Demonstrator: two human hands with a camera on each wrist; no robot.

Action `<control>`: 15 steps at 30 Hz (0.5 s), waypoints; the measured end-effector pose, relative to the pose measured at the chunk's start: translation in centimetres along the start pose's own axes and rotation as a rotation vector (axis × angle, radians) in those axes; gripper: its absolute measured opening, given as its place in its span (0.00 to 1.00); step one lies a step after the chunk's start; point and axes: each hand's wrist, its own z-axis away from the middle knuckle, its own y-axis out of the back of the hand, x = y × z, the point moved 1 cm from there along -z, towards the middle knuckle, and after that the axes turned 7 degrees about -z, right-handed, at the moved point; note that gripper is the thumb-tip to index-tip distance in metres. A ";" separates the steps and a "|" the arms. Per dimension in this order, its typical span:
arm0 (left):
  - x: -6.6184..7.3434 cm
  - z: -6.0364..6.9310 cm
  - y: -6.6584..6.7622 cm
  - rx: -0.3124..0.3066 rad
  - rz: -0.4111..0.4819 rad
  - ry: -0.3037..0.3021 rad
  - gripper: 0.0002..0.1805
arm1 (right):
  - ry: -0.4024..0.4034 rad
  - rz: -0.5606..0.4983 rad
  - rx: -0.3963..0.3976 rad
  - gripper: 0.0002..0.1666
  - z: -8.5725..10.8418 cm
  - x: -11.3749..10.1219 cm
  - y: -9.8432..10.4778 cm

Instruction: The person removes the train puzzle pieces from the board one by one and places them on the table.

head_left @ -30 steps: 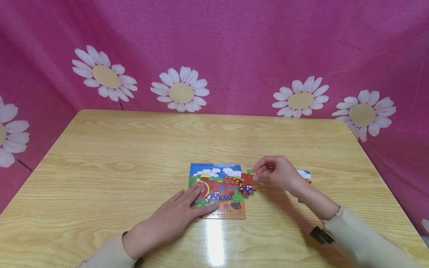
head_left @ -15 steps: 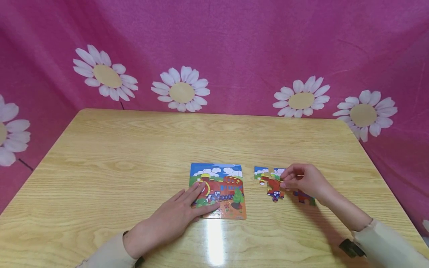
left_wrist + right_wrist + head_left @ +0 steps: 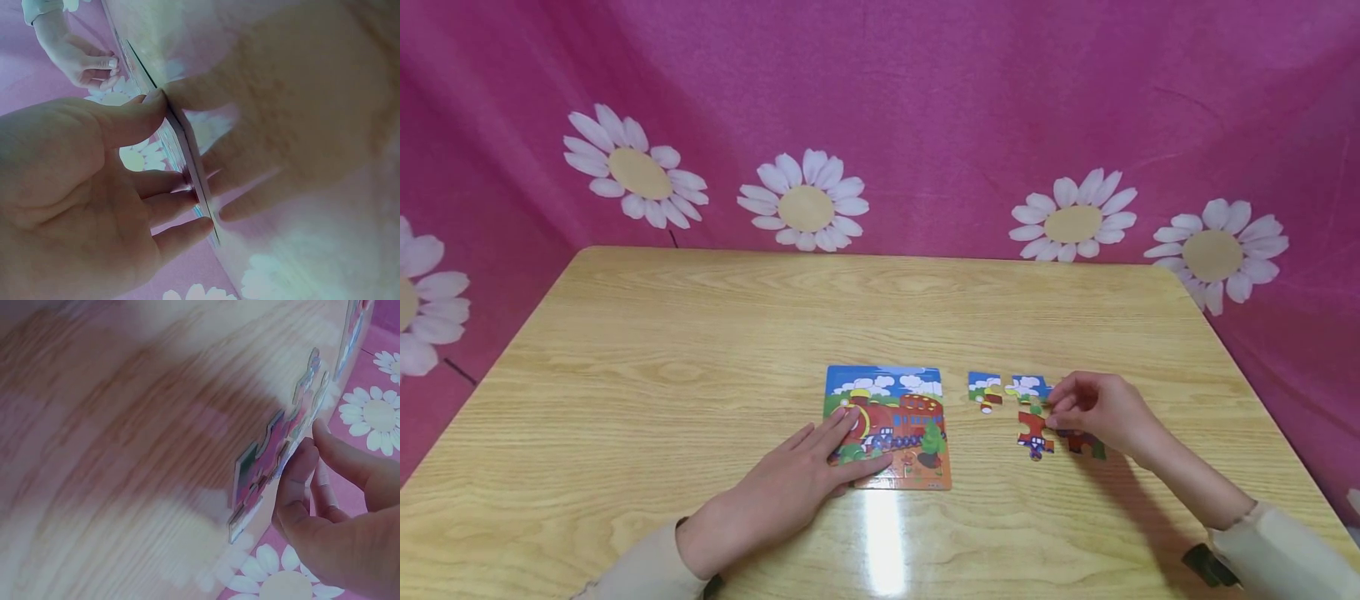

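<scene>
At lower centre, a glossy puzzle [image 3: 904, 422] shows a red train under white clouds; the left hand [image 3: 793, 475] rests on it, fingers outstretched. The right hand [image 3: 1101, 414] pinches a red piece [image 3: 1033, 428]. Corner marking: illegibly small.

A table nook walled in with cloth — in a home or a makeshift studio, I cannot tell which from where I stand. Pink fabric [image 3: 925, 100] printed with large white daisies [image 3: 805, 208] hangs in soft folds behind the wood-grain table [image 3: 700, 325] and along both its sides. Light glares off the glossy top, where a brightly coloured train puzzle [image 3: 902, 421] lends a playroom air — nothing industrial.
</scene>
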 end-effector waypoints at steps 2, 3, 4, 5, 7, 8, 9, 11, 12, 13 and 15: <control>0.0 0.0 0.0 -0.003 -0.002 0.000 0.31 | 0.007 0.008 0.010 0.12 0.0 -0.1 0.1; 0.0 -0.1 0.0 -0.003 -0.003 -0.002 0.31 | 0.011 0.003 0.011 0.12 0.0 -0.1 0.1; 0.0 -0.1 0.0 -0.002 -0.008 -0.003 0.31 | 0.014 0.001 0.013 0.13 0.0 -0.2 0.1; 0.0 -0.1 0.0 -0.001 -0.010 -0.004 0.31 | 0.017 -0.001 0.014 0.13 0.0 -0.3 0.0; 0.0 -0.1 0.0 0.005 -0.017 -0.005 0.31 | 0.031 -0.015 0.011 0.12 -0.1 -0.5 -0.1; 0.0 -0.1 0.0 0.008 -0.018 -0.006 0.30 | 0.038 -0.028 0.010 0.12 -0.2 -0.7 -0.3; 0.0 -0.1 -0.1 0.014 -0.024 -0.007 0.30 | 0.045 -0.043 0.006 0.12 -0.3 -0.9 -0.4; 0.1 -0.1 0.0 0.028 -0.023 -0.009 0.30 | 0.057 -0.074 -0.007 0.11 -0.5 -1.4 -0.9; 0.1 0.0 0.0 0.036 -0.021 -0.009 0.30 | 0.061 -0.094 -0.017 0.11 -0.6 -1.7 -1.1; 0.1 0.0 0.1 0.042 -0.018 -0.009 0.29 | 0.065 -0.107 -0.024 0.10 -0.8 -2.0 -1.4; 0.1 0.0 0.0 0.054 -0.016 -0.008 0.29 | 0.068 -0.131 -0.046 0.09 -1.2 -2.7 -2.2</control>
